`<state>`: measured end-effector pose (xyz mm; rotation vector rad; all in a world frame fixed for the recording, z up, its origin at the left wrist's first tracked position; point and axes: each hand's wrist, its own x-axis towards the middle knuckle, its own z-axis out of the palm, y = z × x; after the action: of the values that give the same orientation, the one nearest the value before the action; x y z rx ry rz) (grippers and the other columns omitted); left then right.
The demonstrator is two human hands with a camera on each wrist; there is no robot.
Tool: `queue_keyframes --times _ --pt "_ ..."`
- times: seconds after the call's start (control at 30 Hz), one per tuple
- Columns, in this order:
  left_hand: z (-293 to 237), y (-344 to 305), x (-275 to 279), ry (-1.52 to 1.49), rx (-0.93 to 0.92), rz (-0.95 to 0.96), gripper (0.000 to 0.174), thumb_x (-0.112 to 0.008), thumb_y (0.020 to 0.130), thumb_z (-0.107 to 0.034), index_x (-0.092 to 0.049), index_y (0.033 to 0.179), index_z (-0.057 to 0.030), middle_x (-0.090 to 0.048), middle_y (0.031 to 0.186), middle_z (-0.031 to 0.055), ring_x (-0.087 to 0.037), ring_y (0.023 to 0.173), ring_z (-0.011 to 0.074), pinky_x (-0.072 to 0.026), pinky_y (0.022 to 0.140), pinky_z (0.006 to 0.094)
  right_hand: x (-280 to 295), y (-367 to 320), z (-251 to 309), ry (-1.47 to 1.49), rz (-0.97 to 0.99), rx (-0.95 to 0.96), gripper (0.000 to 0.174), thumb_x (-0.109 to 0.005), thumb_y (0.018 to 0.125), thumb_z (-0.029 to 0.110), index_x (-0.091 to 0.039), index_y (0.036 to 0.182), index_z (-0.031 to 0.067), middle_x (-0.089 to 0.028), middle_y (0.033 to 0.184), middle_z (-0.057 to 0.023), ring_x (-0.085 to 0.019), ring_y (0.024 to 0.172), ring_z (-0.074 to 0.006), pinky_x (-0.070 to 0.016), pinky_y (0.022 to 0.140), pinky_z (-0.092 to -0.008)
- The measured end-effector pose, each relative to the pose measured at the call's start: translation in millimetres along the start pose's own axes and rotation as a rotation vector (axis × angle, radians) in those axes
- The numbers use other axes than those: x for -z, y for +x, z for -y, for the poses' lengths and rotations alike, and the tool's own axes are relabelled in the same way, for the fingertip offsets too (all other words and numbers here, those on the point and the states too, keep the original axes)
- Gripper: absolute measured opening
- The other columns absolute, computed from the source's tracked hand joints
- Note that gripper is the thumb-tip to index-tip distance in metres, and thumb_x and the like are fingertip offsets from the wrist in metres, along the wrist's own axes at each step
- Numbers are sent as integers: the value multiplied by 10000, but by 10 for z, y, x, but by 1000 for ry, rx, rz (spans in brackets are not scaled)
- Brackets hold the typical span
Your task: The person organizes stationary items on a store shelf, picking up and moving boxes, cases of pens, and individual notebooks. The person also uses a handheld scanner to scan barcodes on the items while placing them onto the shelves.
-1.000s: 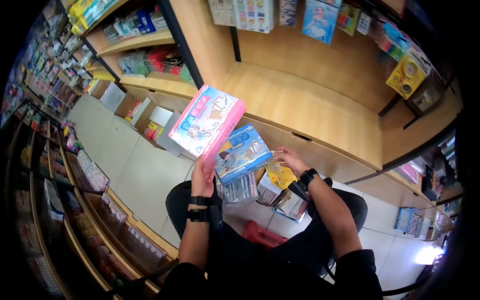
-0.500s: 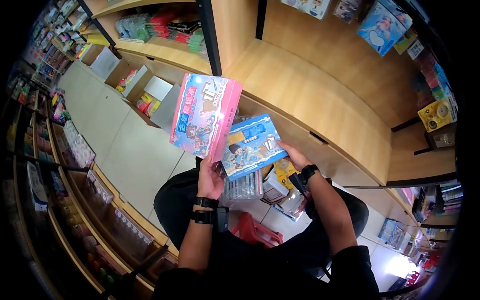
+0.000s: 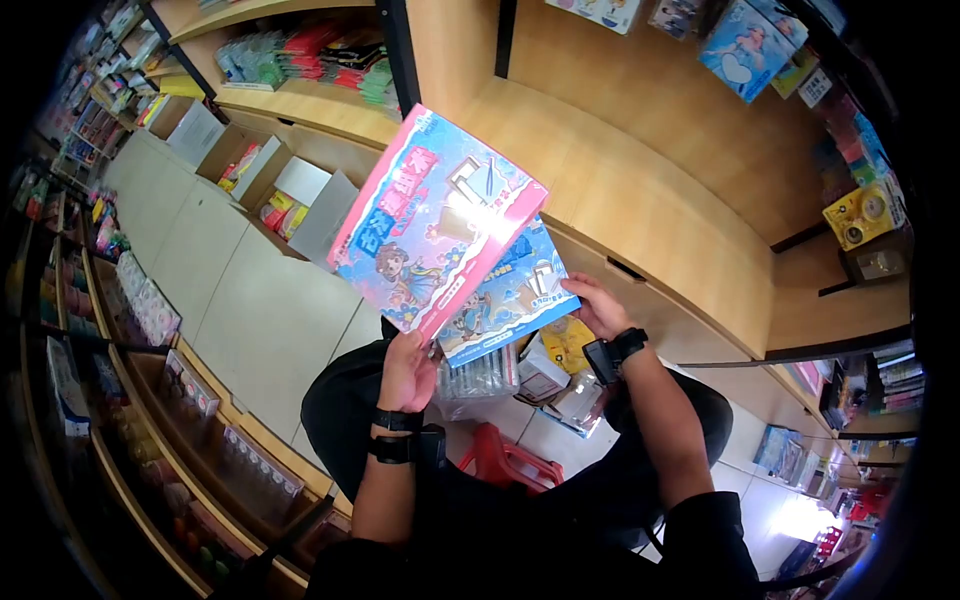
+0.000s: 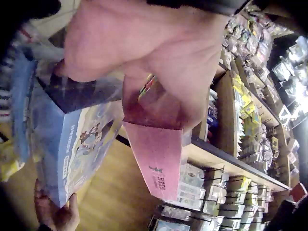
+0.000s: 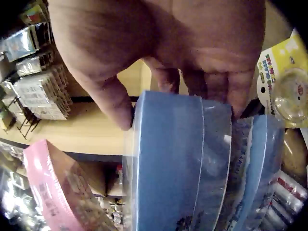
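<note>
In the head view, my left hand point(image 3: 408, 372) grips a pink and blue cardboard box point(image 3: 425, 240) by its lower corner. The box is tilted and printed with a cartoon figure. My right hand point(image 3: 600, 308) holds a similar blue box point(image 3: 545, 290) by its right end; the pink box overlaps its upper left part. In the right wrist view, the thumb lies on one face of the blue box point(image 5: 168, 159), with fingers behind it. A second blue package point(image 5: 262, 168) shows beside it. The left wrist view shows the narrow pink side point(image 4: 156, 159) below the palm.
Between the knees are clear-wrapped packs point(image 3: 478, 378), a yellow package point(image 3: 566, 345), a white box point(image 3: 540, 378) and a red stool point(image 3: 510, 460). A wooden shelf point(image 3: 640, 210) stands ahead. Open cartons point(image 3: 300, 205) line the floor at left, with racks of goods point(image 3: 190, 390) nearer.
The pink box has swung right and now covers more of the blue box. My right hand has raised the blue box slightly from the pile. The head view has shifted.
</note>
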<state>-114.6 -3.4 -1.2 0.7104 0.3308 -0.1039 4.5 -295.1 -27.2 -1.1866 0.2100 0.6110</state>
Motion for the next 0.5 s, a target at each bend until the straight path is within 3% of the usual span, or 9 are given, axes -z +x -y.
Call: queue_keyframes --times 0.2,0.33,0.5 --pt "-209 -125 -184 -134 -1 159 507 -580 807 -347 -467 1220 -76 -532 1216 45 -495 1095 183 -343 972 374 159 -439 426 69 20 98 311 -568 862 130 -496 1155 51 -581 1032 -73 -595 905 -169 -509 772 -311" --pt "-283 -80 -43 -23 -112 -4 440 -571 826 -331 -481 1186 -96 -543 1177 18 -515 1064 182 -367 955 350 327 -923 851 93 -109 244 283 -540 875 125 -478 1139 42 -596 1004 -68 -590 860 -148 -500 740 -288" --pt "-334 -144 -75 -1 -145 -48 437 -561 838 -365 -478 1181 -107 -550 1142 6 -505 1069 170 -359 961 348 474 -1274 1034 14 -167 359 359 -530 888 163 -423 1208 41 -566 1110 -105 -590 953 -187 -499 826 -353"
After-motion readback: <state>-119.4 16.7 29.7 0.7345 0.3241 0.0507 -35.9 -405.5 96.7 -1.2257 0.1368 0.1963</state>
